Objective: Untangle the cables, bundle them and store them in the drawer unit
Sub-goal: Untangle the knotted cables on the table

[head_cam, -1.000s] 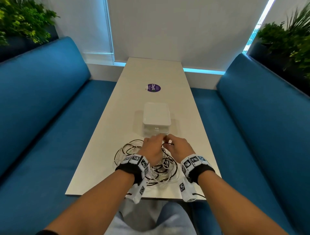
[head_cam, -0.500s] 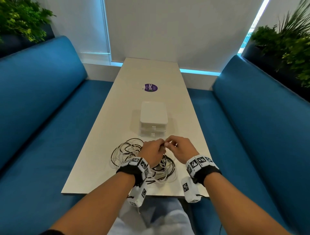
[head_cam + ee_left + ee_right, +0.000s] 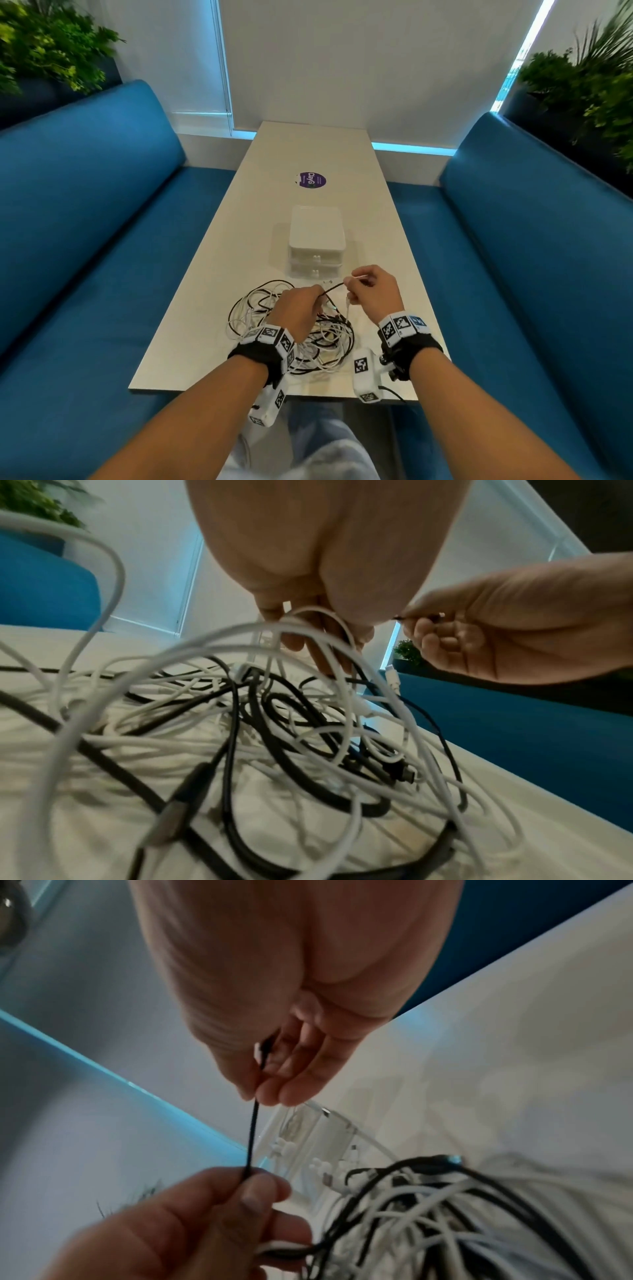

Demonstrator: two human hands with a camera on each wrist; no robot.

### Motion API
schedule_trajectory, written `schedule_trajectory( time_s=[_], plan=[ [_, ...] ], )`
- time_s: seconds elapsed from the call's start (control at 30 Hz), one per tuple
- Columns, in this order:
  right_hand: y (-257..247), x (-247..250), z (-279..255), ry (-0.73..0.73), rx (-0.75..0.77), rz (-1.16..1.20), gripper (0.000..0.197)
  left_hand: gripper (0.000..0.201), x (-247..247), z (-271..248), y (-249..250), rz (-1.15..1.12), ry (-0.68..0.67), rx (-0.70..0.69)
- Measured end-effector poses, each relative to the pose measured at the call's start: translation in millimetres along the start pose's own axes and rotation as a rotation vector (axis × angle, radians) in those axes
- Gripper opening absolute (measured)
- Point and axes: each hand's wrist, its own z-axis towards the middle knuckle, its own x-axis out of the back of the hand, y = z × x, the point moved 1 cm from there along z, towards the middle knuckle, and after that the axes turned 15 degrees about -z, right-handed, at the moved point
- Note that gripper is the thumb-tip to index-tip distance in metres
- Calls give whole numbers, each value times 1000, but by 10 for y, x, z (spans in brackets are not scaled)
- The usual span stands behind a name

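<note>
A tangle of black and white cables (image 3: 308,329) (image 3: 274,723) (image 3: 445,1204) lies on the near end of the white table (image 3: 212,291). My left hand (image 3: 301,311) (image 3: 219,1199) hovers over the tangle and pinches a thin black cable (image 3: 334,289) (image 3: 253,1137). My right hand (image 3: 371,291) (image 3: 267,1091) (image 3: 479,631) pinches the same black cable near its plug end, a short taut stretch running between the two hands. White loops hang around my left fingers (image 3: 329,647). The white drawer unit (image 3: 317,240) (image 3: 318,1139) stands just beyond the hands, its drawers closed.
A purple round sticker (image 3: 310,180) sits farther up the table. Blue benches (image 3: 85,240) (image 3: 531,257) flank both sides. Plants (image 3: 44,44) (image 3: 589,78) stand behind each bench back. The table's near edge (image 3: 308,395) is just under my wrists.
My hands, close together over the tangle before, have drawn apart: the right hand has pulled the black cable's end up and to the right, stretching it from the left hand.
</note>
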Motion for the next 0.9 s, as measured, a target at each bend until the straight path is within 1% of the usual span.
schedule_trajectory(
  time_s=[0.03, 0.1, 0.17, 0.23, 0.3, 0.37, 0.43, 0.47, 0.53, 0.6, 0.67, 0.73, 0.8, 0.87, 0.9],
  plan=[
    [-45, 4, -11, 3, 1, 69, 15, 23, 14, -6, 8, 23, 0, -21],
    [-129, -13, -48, -26, -10, 206, 11, 22, 22, -7, 19, 61, -1, -61],
    [-141, -83, -59, -83, -20, 235, 5, 22, 17, -7, 21, 81, -1, -87],
    [-111, -170, -53, -129, 22, 90, 16, 21, 18, 8, 19, 102, 0, -99],
    [-70, -209, -64, -159, 112, -174, 24, 21, 27, 23, 27, 170, -27, -104],
    [-25, -193, -90, -175, 236, -483, 24, 20, 26, 13, 28, 328, -71, -125],
    [9, -146, -99, -178, 301, -691, 26, 14, 13, -21, 20, 485, -100, -134],
    [14, -110, -96, -165, 306, -745, 27, 12, -7, -39, 18, 537, -114, -134],
    [30, -27, -53, -126, 280, -839, 27, 15, -70, -67, 35, 599, -154, -144],
    [52, 63, 2, -95, 232, -926, 24, 16, -134, -63, 35, 621, -196, -154],
    [90, 175, 34, -76, 176, -1003, 21, 12, -159, -23, 17, 620, -198, -164],
    [163, 312, 41, -66, 130, -1065, 27, 11, -141, 35, -2, 618, -194, -182],
    [241, 431, 19, -42, 104, -1104, 34, 14, -126, 83, -24, 627, -188, -194],
    [301, 447, -11, -51, 129, -1115, 38, 18, -133, 108, -21, 626, -177, -189],
    [309, 408, -26, -84, 157, -1094, 40, 18, -149, 117, -13, 623, -186, -182]
  ],
)
